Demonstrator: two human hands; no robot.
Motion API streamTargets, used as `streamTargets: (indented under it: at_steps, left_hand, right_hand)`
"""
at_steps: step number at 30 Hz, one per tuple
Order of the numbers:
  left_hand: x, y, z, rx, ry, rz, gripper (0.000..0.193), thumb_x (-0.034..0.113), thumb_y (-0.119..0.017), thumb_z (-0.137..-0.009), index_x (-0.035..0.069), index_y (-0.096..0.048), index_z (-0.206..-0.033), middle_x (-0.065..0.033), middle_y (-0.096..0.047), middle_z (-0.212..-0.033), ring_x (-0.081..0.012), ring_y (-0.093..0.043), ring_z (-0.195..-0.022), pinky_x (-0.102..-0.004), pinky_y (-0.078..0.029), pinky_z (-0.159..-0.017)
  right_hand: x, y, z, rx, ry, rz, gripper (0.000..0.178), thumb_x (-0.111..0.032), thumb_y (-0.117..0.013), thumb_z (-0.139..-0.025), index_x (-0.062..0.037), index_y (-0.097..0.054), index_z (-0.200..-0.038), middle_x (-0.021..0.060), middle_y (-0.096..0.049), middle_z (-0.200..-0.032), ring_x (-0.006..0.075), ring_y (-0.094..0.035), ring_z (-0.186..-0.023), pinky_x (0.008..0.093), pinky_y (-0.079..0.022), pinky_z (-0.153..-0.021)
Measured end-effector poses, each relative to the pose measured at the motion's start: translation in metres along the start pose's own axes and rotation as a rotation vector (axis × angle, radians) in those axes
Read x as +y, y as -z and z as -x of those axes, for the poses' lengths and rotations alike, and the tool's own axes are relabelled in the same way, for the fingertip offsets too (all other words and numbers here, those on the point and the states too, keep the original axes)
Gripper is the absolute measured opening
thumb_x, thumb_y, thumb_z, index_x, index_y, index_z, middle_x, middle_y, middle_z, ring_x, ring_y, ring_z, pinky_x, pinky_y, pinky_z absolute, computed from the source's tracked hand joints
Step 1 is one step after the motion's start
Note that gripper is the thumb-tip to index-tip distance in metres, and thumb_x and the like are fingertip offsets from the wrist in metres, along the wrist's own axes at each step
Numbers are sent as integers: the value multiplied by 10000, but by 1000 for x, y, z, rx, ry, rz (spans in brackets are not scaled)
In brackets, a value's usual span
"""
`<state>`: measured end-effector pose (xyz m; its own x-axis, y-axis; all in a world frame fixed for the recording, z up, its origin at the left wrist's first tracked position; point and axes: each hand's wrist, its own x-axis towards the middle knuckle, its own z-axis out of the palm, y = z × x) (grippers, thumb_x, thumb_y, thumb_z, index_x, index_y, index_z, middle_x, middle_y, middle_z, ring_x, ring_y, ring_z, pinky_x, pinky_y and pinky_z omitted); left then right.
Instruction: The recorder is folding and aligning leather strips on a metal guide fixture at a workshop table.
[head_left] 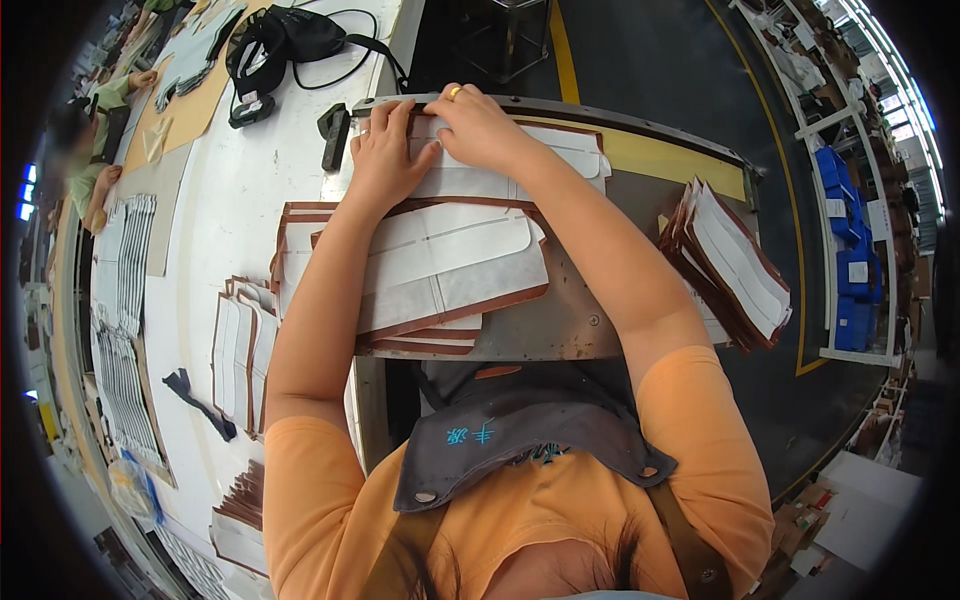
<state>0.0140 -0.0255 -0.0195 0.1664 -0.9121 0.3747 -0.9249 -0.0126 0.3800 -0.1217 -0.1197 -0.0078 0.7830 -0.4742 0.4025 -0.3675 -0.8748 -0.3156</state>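
Observation:
Both of my hands are at the far edge of the worktable, on a flat white panel with brown edging point(570, 150) that lies against a metal bar point(640, 127). My left hand point(388, 158) rests on its left part, fingers spread and reaching the bar. Beside it, my right hand point(474, 126), with a yellow ring, presses near the same edge with bent fingers; some fingertips are hidden. Under my forearms lies a pile of similar panels point(450, 260), white with brown borders, loosely overlapped.
On the right is a fanned stack of brown-edged panels point(725, 255). Left, on the white table point(190, 290), stand more panel bundles point(240, 345) and a dark strip point(198, 402). A black bag point(285, 45) with cords lies at the far left. Another person point(90, 150) works beyond. Blue bins point(853, 270) fill a rack.

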Motion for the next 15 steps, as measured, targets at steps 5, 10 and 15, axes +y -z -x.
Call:
streamTargets:
  at_steps: [5, 10, 15]
  left_hand:
    - [7, 7, 1, -71, -39, -72, 446, 330, -625, -807, 84, -534, -1167, -48, -505, -1179, -264, -488, -1083, -424, -342, -881]
    - [12, 17, 7, -70, -133, -300, 355, 327, -540, -874, 100, -550, -1147, -22, -563, -1117, -214, -506, -1076, -406, -325, -889]
    - [13, 18, 7, -37, -166, -338, 294, 299, -528, -886, 115, -552, -1114, -27, -580, -1092, -226, -528, -1048, -414, -317, -879]
  right_hand:
    - [0, 4, 8, -28, 86, 136, 187, -94, -561, -769, -34, -638, -929, 86, -592, -1045, 253, -544, -970, 358, -468, -818]
    - [16, 41, 46, -38, 67, 379, 107, -102, -543, -790, -54, -624, -841, 59, -603, -936, 229, -573, -892, 339, -482, -756]
    - [33, 79, 96, -65, -123, 459, 155, -143, -586, -817, -17, -591, -908, 93, -590, -918, 254, -567, -878, 366, -476, -759]
